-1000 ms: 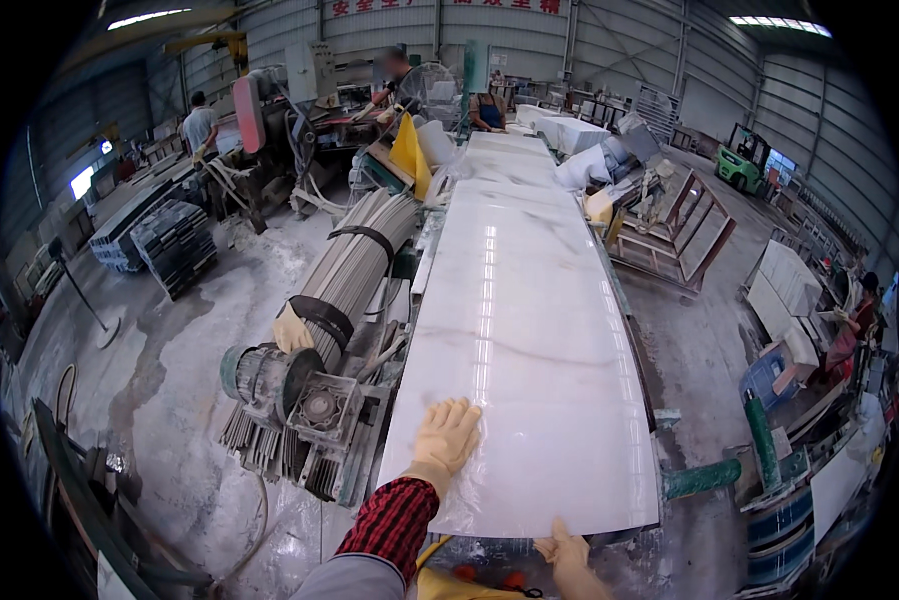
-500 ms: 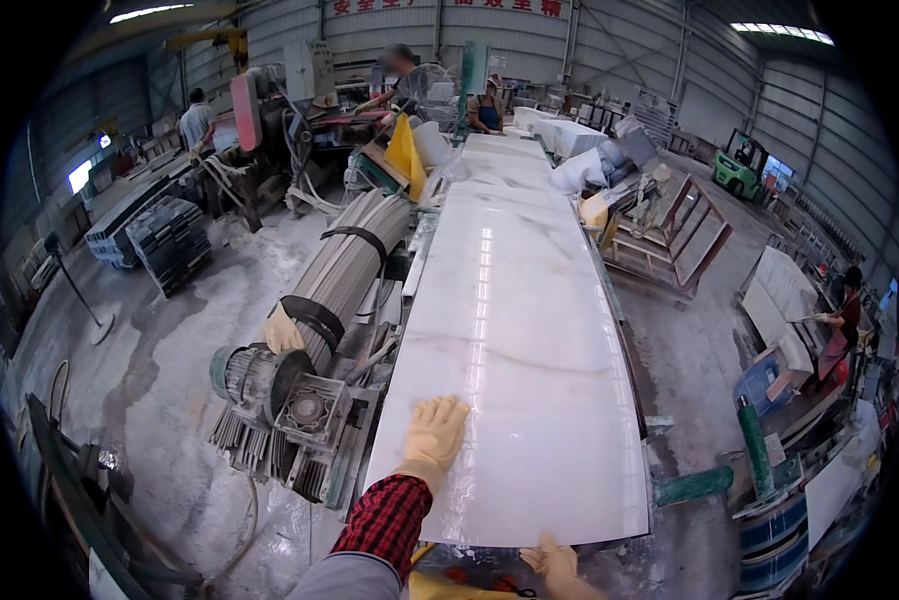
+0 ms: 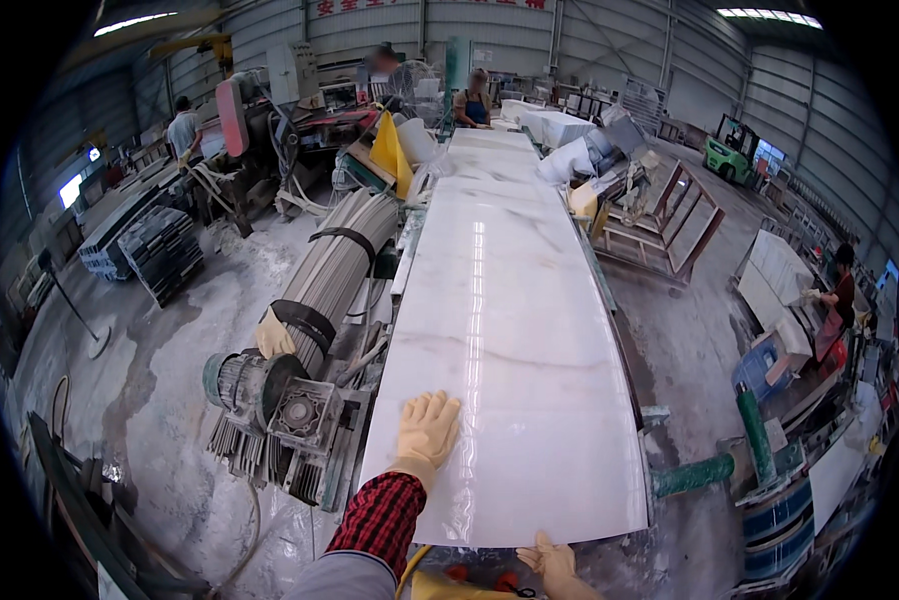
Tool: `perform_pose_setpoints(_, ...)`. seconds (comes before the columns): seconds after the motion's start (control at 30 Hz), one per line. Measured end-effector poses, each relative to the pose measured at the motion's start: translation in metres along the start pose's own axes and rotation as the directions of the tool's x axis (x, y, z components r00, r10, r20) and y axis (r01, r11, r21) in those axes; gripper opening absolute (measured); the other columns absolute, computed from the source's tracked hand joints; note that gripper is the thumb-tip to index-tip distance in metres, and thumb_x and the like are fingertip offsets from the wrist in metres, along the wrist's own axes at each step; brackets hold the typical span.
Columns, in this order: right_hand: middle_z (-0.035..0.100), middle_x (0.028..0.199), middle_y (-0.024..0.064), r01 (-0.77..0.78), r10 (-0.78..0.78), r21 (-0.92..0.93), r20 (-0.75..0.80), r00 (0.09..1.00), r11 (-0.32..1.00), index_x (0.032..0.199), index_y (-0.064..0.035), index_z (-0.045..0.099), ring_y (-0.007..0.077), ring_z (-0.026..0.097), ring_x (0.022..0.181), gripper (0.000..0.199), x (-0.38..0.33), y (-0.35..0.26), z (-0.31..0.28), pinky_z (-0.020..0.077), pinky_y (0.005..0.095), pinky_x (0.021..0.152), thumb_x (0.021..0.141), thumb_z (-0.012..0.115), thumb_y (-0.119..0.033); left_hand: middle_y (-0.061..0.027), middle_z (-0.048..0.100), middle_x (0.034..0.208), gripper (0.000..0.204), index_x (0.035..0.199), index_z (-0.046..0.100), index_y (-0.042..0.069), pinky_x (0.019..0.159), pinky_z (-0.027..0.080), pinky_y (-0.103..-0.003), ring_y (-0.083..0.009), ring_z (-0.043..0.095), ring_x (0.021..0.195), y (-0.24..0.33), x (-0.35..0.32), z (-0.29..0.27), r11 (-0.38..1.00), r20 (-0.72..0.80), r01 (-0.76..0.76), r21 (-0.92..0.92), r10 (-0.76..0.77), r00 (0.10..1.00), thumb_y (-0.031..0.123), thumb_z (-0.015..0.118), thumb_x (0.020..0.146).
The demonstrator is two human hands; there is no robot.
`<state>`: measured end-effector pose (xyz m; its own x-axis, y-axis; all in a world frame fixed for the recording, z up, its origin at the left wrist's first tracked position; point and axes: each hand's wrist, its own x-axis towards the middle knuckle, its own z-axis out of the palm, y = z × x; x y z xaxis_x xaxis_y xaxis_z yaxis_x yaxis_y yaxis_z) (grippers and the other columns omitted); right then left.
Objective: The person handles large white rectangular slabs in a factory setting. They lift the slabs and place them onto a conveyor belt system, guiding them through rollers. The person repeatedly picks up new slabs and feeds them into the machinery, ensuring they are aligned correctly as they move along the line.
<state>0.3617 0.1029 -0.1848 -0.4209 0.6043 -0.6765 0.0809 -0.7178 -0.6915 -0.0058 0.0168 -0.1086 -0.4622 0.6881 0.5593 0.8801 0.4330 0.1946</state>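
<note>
A long, glossy white marble slab with faint grey and brown veins stretches away from me. My left hand, in a cream rubber glove with a red-and-black checked cuff below it, lies flat near the slab's left edge, fingers stretched forward. At the slab's near edge is my right hand, gloved in the same colour; its thumb reaches the edge and its fingers are closed against it. How far those fingers go beneath is hidden. Below the slab, a yellow apron shows at my body.
Left of the slab, a motor adjoins a strapped grey slatted roller with a loose glove on it. Green pipes stand at right. A person is at the far end. Farther right are a metal frame and green forklift.
The whole view has shifted a little, with the surroundings slightly left in the picture. Both hands keep nearly the same places on the slab.
</note>
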Motion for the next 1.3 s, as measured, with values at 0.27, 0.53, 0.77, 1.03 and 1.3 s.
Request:
perform_pose_setpoints(0.27, 0.075, 0.106, 0.0239, -0.05, 0.05, -0.025, -0.032, 0.998, 0.998, 0.125, 0.0119, 0.059, 0.0333, 0.081, 0.084, 0.043, -0.006, -0.003, 0.005, 0.0727, 0.0415, 0.078, 0.107, 0.075, -0.023, -0.0111, 0.066, 0.134, 0.035, 0.132, 0.068, 0.014, 0.109, 0.043, -0.051, -0.0342, 0.059, 0.124, -0.002, -0.003, 0.001, 1.0, -0.01, -0.001, 0.016, 0.001, 1.0, 0.023, 0.067, 0.098)
perform_pose_setpoints(0.53, 0.074, 0.104, 0.0247, -0.04, 0.04, -0.001, -0.006, 0.999, 0.999, 0.121, 0.0147, 0.059, 0.0364, 0.08, 0.087, 0.046, -0.012, -0.006, 0.007, 0.0719, 0.0461, 0.081, 0.105, 0.078, -0.024, -0.0116, 0.066, 0.134, 0.036, 0.133, 0.069, 0.014, 0.11, 0.043, -0.051, -0.0346, 0.059, 0.124, -0.002, -0.007, 0.002, 1.0, -0.02, -0.003, 0.027, 0.004, 1.0, 0.024, 0.067, 0.099)
perform_pose_setpoints(0.77, 0.075, 0.107, 0.024, -0.078, 0.078, -0.008, -0.015, 0.997, 0.997, 0.128, 0.0102, 0.06, 0.0351, 0.08, 0.087, 0.041, -0.01, -0.002, 0.001, 0.0721, 0.0438, 0.082, 0.107, 0.075, -0.023, -0.0116, 0.066, 0.134, 0.036, 0.133, 0.069, 0.013, 0.11, 0.043, -0.051, -0.0346, 0.059, 0.124, 0.002, -0.006, -0.002, 1.0, -0.015, -0.006, -0.005, 0.005, 1.0, 0.023, 0.067, 0.098)
perform_pose_setpoints(1.03, 0.074, 0.106, 0.0235, -0.054, 0.053, -0.007, -0.019, 0.998, 0.999, 0.124, 0.0121, 0.058, 0.0363, 0.08, 0.088, 0.045, -0.012, 0.002, -0.002, 0.0715, 0.0458, 0.082, 0.105, 0.078, -0.024, -0.0117, 0.066, 0.133, 0.036, 0.132, 0.069, 0.013, 0.109, 0.043, -0.052, -0.035, 0.059, 0.123, 0.002, -0.008, -0.003, 1.0, -0.027, -0.01, -0.01, 0.01, 1.0, 0.023, 0.068, 0.098)
perform_pose_setpoints(1.3, 0.075, 0.11, 0.0222, -0.057, 0.057, 0.0, -0.003, 0.998, 0.998, 0.127, 0.0118, 0.058, 0.0367, 0.079, 0.091, 0.047, -0.015, 0.004, -0.004, 0.0707, 0.0457, 0.083, 0.105, 0.078, -0.025, -0.0118, 0.066, 0.134, 0.035, 0.132, 0.069, 0.013, 0.11, 0.043, -0.053, -0.0359, 0.059, 0.124, 0.003, -0.011, -0.002, 1.0, -0.03, -0.005, 0.001, 0.005, 1.0, 0.023, 0.067, 0.099)
